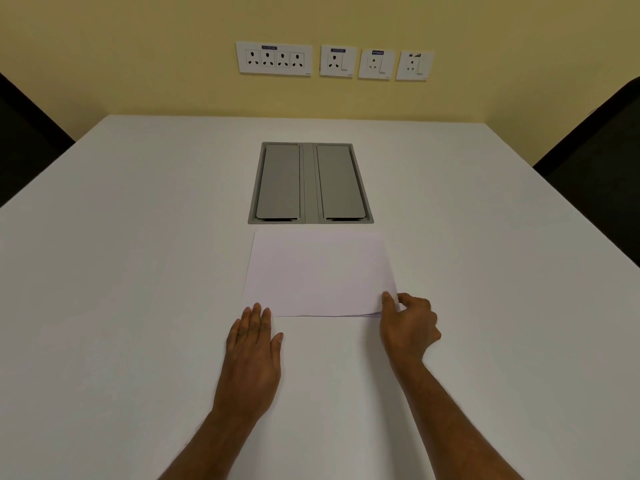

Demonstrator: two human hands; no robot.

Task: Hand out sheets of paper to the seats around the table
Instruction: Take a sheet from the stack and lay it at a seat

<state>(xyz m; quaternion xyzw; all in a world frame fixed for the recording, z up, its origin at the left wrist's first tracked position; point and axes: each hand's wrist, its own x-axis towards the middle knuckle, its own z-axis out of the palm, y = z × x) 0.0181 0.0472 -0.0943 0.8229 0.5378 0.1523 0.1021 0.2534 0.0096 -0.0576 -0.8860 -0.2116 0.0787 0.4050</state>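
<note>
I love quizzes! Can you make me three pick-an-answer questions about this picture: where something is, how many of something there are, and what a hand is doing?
1. Where is the paper?
A) on a chair
B) on the table, just nearer than the grey lidded box
C) taped up high

2. How many white socket plates are on the wall?
A) two
B) four
C) seven

3. What is the right hand doing?
A) pinching the paper's corner
B) holding a pen
C) pressing a switch

Answers:
1 B, the paper lies flat in front of the box's lids.
2 B, four plates sit in a row.
3 A, thumb and fingers grip the slightly lifted near right corner.
</note>
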